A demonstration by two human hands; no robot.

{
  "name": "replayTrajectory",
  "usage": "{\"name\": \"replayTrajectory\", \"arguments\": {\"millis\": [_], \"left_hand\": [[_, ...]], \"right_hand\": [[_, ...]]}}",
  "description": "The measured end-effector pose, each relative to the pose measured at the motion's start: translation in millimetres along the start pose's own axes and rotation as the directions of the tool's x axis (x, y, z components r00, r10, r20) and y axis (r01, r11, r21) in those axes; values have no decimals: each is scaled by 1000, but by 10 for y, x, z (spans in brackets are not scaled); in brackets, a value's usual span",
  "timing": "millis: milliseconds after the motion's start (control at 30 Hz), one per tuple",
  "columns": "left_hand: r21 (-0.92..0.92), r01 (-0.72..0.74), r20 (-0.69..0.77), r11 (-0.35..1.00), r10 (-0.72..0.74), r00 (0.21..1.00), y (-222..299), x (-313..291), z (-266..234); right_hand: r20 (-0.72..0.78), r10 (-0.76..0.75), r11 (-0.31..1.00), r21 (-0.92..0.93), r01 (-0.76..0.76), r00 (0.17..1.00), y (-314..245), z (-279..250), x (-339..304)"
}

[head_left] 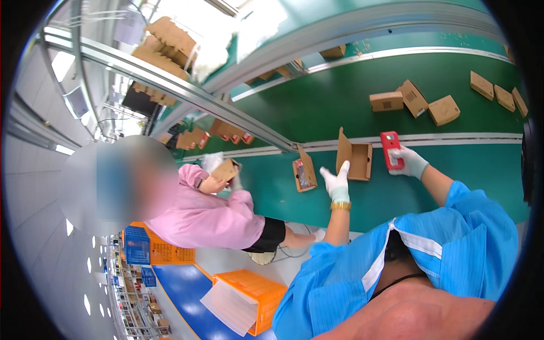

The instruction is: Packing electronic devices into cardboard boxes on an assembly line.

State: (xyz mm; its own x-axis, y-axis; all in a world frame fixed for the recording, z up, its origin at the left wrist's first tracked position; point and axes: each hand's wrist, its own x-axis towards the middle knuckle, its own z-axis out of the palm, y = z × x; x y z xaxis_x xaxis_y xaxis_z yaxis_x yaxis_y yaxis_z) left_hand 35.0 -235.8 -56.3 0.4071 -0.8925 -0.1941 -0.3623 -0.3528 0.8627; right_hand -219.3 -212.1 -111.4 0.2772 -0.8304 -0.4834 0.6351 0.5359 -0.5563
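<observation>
My right hand, in a white glove, grips a red rectangular pack with a pale patch near its top. Left of it an open cardboard box lies on the green bench, its lid flap raised; I see nothing inside. My left hand, gloved in white with a gold-coloured band at the wrist, has its fingers spread at that box's left edge. Whether it touches the box I cannot tell. Another open cardboard box, with something red and grey inside, lies further left.
A green belt behind a metal rail carries several closed cardboard boxes. To my left a co-worker in a pink top holds a cardboard box. A metal frame crosses above. Orange crates stand on the floor.
</observation>
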Motion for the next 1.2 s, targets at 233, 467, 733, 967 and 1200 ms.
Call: {"name": "replayTrajectory", "arguments": {"millis": [233, 467, 733, 967, 1200], "left_hand": [[416, -875, -148, 249, 967, 205, 2016, -155, -855], [680, -731, 168, -65, 983, 68, 3295, 852, -1336], [576, -803, 322, -153, 945, 51, 2061, -548, -195], [495, -752, 783, 435, 152, 603, 222, -1106, 1013], [187, -605, 803, 774, 234, 548, -243, -1319, 970]], "right_hand": [[-80, -518, 53, -997, -61, 852, 2, -248, -910], [313, -599, -622, -762, -181, 737, 418, -724, -1180], [-59, -642, -218, -942, -257, 764, 242, -863, -1316], [-435, -504, 280, -900, -335, 746, -144, -950, -1758], [-620, -281, 844, -524, -119, 732, 69, -1686, -2343]]}}
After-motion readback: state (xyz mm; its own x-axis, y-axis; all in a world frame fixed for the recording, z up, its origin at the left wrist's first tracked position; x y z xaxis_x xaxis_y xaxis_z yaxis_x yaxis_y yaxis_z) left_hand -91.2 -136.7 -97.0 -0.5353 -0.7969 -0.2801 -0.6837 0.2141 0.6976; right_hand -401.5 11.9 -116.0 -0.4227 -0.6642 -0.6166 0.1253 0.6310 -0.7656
